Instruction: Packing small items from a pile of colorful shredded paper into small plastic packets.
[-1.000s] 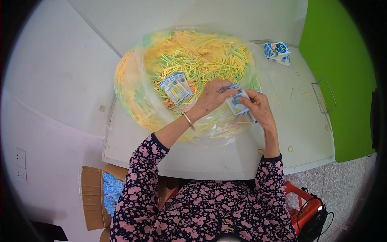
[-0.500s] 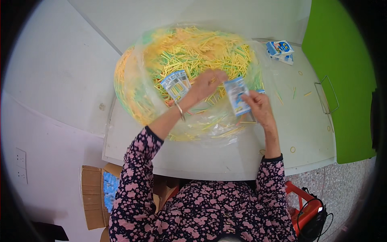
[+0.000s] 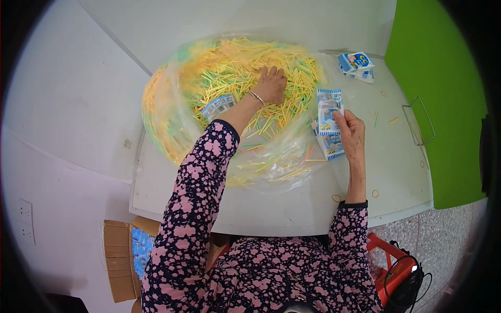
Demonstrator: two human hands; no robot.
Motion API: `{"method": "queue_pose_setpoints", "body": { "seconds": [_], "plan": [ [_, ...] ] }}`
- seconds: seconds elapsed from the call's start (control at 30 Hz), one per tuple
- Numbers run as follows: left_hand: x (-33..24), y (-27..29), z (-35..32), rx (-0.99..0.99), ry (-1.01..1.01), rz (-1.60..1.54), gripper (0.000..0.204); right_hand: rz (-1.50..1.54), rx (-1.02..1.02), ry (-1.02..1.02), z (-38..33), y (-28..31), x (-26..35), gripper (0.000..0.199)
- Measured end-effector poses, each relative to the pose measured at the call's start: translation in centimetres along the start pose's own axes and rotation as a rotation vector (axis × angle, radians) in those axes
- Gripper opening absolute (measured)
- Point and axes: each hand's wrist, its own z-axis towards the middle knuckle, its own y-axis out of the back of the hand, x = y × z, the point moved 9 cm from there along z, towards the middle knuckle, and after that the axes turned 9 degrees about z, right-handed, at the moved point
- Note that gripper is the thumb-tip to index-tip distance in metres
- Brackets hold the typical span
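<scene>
A large clear plastic bag [image 3: 242,172] lies opened out, filled with thin yellow, green and orange sticks [image 3: 229,78]. My left hand [image 3: 270,86] reaches onto the heap at its middle, fingers apart and touching the sticks. At the bag's right side, my right hand [image 3: 352,133] pinches a small blue-and-white packet [image 3: 330,96] between thumb and fingers. Another such packet [image 3: 332,147] lies beneath it, partly covered. Several more packets [image 3: 218,106] rest on the sticks beside my left wrist, partly hidden by my forearm.
Blue-and-white packets [image 3: 357,62] are piled at the table's back right. Loose sticks [image 3: 393,120] and rubber bands [image 3: 375,193] are scattered on the right. A wire frame [image 3: 419,122] stands by the green panel [image 3: 443,104]. Below left, a cardboard box [image 3: 118,255] holds blue packets.
My left hand has moved up and away from the right hand's packet, onto the sticks. My right hand has shifted slightly right, its packet now upright and over another one.
</scene>
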Motion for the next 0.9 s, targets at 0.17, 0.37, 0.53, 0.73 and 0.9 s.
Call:
{"method": "queue_pose_setpoints", "body": {
  "seconds": [0.17,0.37,0.53,0.73,0.9],
  "plan": [
    [-1.4,0.2,-0.7,-0.215,0.006,0.083,0.02,-0.029,0.011,-0.002,0.1,-0.2,-0.5,0.021],
    [-0.6,1.4,-1.5,-0.229,0.07,0.057,0.024,-0.004,-0.047,-0.015,0.3,0.2,-0.6,0.021],
    [3.0,2.3,-2.8,-0.292,0.319,-0.422,0.017,0.073,-0.002,-0.024,0.2,-0.4,-0.6,0.021],
    [3.4,0.9,-4.1,-0.06,0.393,-1.578,0.025,0.186,-0.001,-0.086,-0.1,-1.4,-1.1,0.021],
    [3.5,2.4,-5.2,0.075,0.307,-0.856,0.023,0.3,-0.019,-0.09,-0.1,-1.5,-0.3,0.02]
  ]
}}
